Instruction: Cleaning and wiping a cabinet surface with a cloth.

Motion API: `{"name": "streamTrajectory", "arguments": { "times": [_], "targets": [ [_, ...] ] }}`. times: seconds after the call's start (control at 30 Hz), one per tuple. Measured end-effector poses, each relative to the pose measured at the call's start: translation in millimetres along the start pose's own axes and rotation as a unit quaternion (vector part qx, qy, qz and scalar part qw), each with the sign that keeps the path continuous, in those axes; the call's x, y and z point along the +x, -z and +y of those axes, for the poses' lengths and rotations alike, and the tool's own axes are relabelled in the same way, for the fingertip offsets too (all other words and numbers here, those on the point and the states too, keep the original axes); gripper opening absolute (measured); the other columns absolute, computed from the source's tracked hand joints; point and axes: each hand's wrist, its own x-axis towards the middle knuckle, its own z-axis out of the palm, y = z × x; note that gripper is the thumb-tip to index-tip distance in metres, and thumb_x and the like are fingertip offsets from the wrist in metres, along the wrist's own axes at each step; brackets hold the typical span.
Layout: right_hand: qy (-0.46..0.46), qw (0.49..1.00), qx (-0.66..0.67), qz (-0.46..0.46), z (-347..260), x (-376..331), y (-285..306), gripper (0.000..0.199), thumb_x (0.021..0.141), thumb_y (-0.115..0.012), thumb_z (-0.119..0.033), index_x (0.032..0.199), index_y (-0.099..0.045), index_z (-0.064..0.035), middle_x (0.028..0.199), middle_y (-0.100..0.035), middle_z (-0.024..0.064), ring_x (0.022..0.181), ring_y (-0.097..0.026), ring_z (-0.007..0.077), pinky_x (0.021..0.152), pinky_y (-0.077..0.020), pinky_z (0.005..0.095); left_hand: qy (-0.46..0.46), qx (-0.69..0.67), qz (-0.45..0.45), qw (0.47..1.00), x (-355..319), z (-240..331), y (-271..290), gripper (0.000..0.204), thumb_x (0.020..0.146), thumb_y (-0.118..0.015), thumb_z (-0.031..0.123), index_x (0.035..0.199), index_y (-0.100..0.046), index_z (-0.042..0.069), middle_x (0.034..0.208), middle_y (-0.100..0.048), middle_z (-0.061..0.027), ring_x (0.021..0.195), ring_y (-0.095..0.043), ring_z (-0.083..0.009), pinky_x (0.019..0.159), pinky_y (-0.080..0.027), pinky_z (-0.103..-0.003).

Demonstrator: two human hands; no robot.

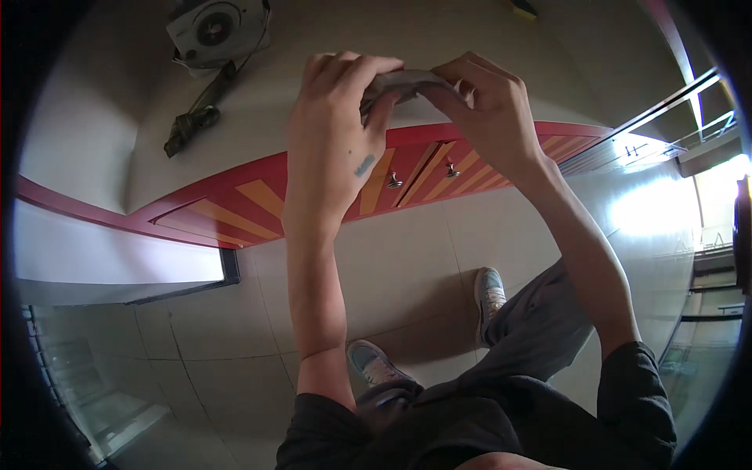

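Dark sleeves (627, 399) at six o'clock lead up both forearms; at twelve o'clock the left hand (333, 129) and right hand (489, 110) pinch a thin, grey, folded cloth (403, 82) between them above the pale countertop (439, 35).

Packages: none to be seen anywhere in the room.
Labels: none that can be made out on any surface.
Signs: none on the pale wall or along the red-and-orange cabinet front.
Screens: none in sight.
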Motion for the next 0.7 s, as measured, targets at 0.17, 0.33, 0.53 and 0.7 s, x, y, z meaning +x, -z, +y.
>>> {"name": "streamTrajectory", "arguments": {
  "times": [0.17, 0.33, 0.53, 0.7],
  "targets": [
    [-0.117, 0.987, 0.112, 0.002, -11, -1, -14, 0.018, 0.094, -0.078, -0.012, 0.107, -0.079, 0.0003, 0.098, -0.075, 0.0088, 0.072, -0.064, 0.0197, 0.064, -0.0507, 0.0317, -0.007, 0.011, 0.095, 0.995, 6, 2, -17, 0.033, 0.083, -0.077, -0.005, 0.111, -0.067, 0.009, 0.098, -0.072, -0.0047, 0.095, -0.064, -0.0236, 0.077, -0.055, -0.039],
    [-0.042, 0.997, 0.068, -0.003, -10, -1, -12, 0.017, 0.094, -0.076, -0.011, 0.108, -0.080, -0.0019, 0.095, -0.077, 0.0091, 0.071, -0.066, 0.0179, 0.062, -0.0516, 0.0304, 0.016, 0.004, 0.054, 0.998, 4, -8, -15, 0.035, 0.086, -0.079, -0.002, 0.117, -0.067, 0.008, 0.110, -0.066, -0.0079, 0.088, -0.066, -0.0192, 0.080, -0.058, -0.033],
    [-0.035, 0.993, 0.104, 0.029, 11, 0, -14, 0.017, 0.093, -0.075, -0.012, 0.108, -0.082, -0.0039, 0.092, -0.078, 0.0094, 0.072, -0.067, 0.0177, 0.063, -0.0530, 0.0308, 0.003, -0.018, 0.039, 0.999, 7, -6, -19, 0.031, 0.088, -0.078, -0.001, 0.116, -0.067, 0.008, 0.108, -0.065, -0.0086, 0.084, -0.067, -0.0201, 0.080, -0.058, -0.035],
    [-0.116, 0.992, 0.028, 0.031, 14, 1, -3, 0.018, 0.092, -0.078, -0.014, 0.106, -0.082, -0.0029, 0.090, -0.078, 0.0093, 0.072, -0.067, 0.0176, 0.063, -0.0537, 0.0308, -0.003, -0.003, 0.003, 1.000, 6, -2, -31, 0.031, 0.089, -0.080, 0.003, 0.117, -0.067, 0.007, 0.109, -0.065, -0.0091, 0.082, -0.069, -0.0205, 0.078, -0.059, -0.035]
  ]
}}
